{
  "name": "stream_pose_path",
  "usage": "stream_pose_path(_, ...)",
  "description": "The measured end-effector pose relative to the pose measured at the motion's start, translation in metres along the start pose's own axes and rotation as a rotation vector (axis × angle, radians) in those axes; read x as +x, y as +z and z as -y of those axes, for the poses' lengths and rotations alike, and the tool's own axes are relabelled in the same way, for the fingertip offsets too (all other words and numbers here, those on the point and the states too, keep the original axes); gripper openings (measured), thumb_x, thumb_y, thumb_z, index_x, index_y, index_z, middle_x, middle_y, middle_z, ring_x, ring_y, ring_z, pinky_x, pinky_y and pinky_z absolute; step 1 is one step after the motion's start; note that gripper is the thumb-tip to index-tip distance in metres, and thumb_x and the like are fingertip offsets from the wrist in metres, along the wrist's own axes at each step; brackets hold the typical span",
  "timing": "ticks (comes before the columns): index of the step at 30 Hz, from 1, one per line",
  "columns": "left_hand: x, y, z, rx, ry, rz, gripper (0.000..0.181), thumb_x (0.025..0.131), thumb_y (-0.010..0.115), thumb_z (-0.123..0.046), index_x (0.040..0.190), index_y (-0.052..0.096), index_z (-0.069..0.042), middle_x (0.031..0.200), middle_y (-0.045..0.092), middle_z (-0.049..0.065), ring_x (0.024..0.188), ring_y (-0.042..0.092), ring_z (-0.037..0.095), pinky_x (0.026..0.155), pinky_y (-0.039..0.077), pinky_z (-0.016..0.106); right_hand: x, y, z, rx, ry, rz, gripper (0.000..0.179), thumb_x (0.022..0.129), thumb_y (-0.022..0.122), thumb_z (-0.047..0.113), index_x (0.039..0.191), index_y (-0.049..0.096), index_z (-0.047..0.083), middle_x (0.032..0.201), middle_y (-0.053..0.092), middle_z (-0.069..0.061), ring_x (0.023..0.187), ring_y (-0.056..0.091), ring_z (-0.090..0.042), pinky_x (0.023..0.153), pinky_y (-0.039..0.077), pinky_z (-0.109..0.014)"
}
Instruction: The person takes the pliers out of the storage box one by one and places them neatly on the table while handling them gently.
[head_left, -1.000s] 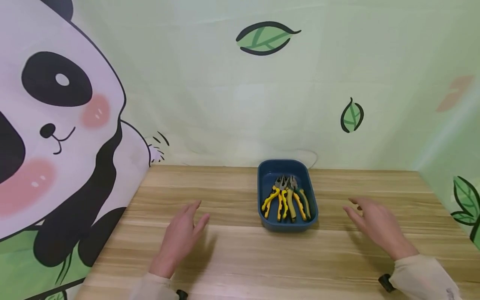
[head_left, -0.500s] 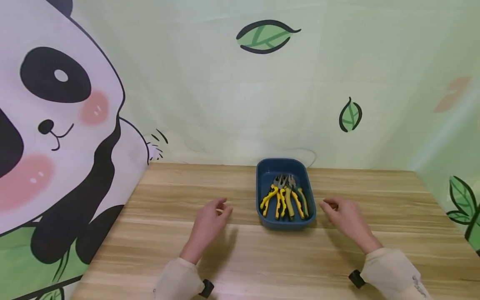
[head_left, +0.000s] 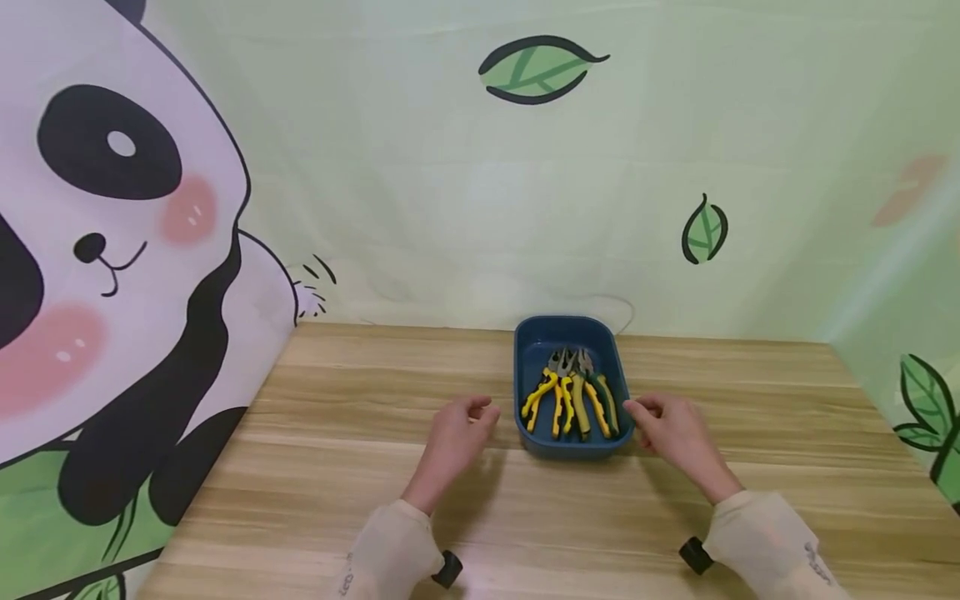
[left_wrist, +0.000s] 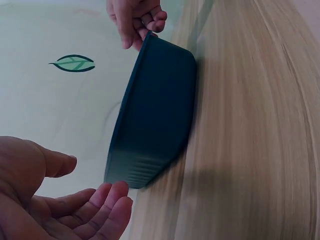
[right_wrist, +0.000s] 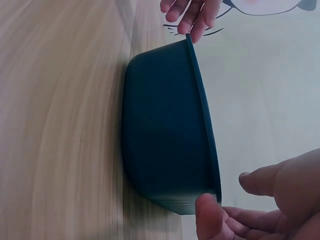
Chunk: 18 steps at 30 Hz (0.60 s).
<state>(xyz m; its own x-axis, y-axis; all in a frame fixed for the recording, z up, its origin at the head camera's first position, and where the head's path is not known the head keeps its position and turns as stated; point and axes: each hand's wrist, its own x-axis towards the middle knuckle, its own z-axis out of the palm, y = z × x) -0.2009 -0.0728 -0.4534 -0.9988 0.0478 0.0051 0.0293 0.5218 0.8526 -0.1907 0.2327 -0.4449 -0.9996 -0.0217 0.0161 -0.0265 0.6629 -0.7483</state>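
Observation:
A deep blue plastic box [head_left: 577,452] stands on the table, its side wall [left_wrist: 157,105] filling the middle of the left wrist view. Inside lie pliers side by side, heads toward the back: yellow-handled pliers [head_left: 567,406] and, at the right, pliers with green-and-yellow handles [head_left: 596,408]. My left hand [head_left: 456,433] hovers left of the box, a small gap from it, thumb and fingers apart. At the right rim is my right hand [head_left: 678,433], its fingertips close to the edge; whether they touch it I cannot tell. Neither hand holds anything.
The wood-grain table [head_left: 360,392] runs back to a pale green cloth backdrop [head_left: 420,167] printed with leaves and a panda [head_left: 120,250]. A thin wire-like line [head_left: 622,302] shows behind the box. Dark wrist devices [head_left: 696,555] sit below both cuffs.
Both hands have moved inward toward the box, the left one rightward and the right one leftward to the rim. Box and pliers have stayed in place; the head view shifted slightly.

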Motion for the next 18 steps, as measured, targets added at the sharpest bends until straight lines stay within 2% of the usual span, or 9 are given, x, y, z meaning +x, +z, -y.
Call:
stream_pose_path(4,0.003,0.008,0.001,-0.002,-0.007,0.004,0.036,0.101,0.066,-0.023,0.126,0.069,0.004,0.102,0.073,0.011,0.088,0.067,0.02,0.077,0.06,0.036,0.002,0.004,0.0,0.001,0.007,0.01,0.037,0.106,0.061,0.019,0.125,0.066,-0.012,0.066,0.065,-0.007,0.058,0.064,-0.022,0.049,0.054,-0.027)
stream_pose_path(9,0.008,0.017,0.002,-0.051,-0.029,0.045,0.039,0.103,0.066,-0.025,0.126,0.067,0.006,0.09,0.073,0.012,0.077,0.068,0.02,0.069,0.058,0.032,0.003,0.007,0.0,0.017,0.016,0.044,0.032,0.105,0.06,0.011,0.125,0.065,-0.014,0.062,0.062,-0.005,0.053,0.061,-0.018,0.047,0.051,-0.027)
stream_pose_path(12,0.01,0.022,0.001,-0.095,-0.039,0.072,0.04,0.103,0.066,-0.025,0.127,0.065,0.008,0.085,0.073,0.014,0.072,0.069,0.025,0.063,0.055,0.029,0.004,0.009,0.0,0.036,0.033,0.062,0.028,0.105,0.06,0.009,0.121,0.066,-0.013,0.06,0.062,-0.005,0.052,0.06,-0.018,0.047,0.053,-0.028)
stream_pose_path(15,0.01,0.027,0.001,-0.117,-0.034,0.072,0.038,0.102,0.068,-0.021,0.125,0.065,0.009,0.087,0.073,0.015,0.073,0.071,0.029,0.06,0.054,0.027,0.004,0.011,-0.002,0.052,0.048,0.065,0.026,0.105,0.059,0.009,0.117,0.067,-0.013,0.06,0.061,-0.004,0.052,0.061,-0.017,0.047,0.055,-0.029)
stream_pose_path(18,0.01,0.031,0.001,-0.119,-0.044,0.066,0.037,0.102,0.068,-0.019,0.125,0.065,0.01,0.089,0.074,0.015,0.073,0.071,0.026,0.058,0.054,0.026,0.005,0.012,-0.002,0.049,0.037,0.066,0.024,0.105,0.059,0.008,0.113,0.068,-0.012,0.06,0.061,-0.004,0.052,0.061,-0.017,0.047,0.054,-0.028)
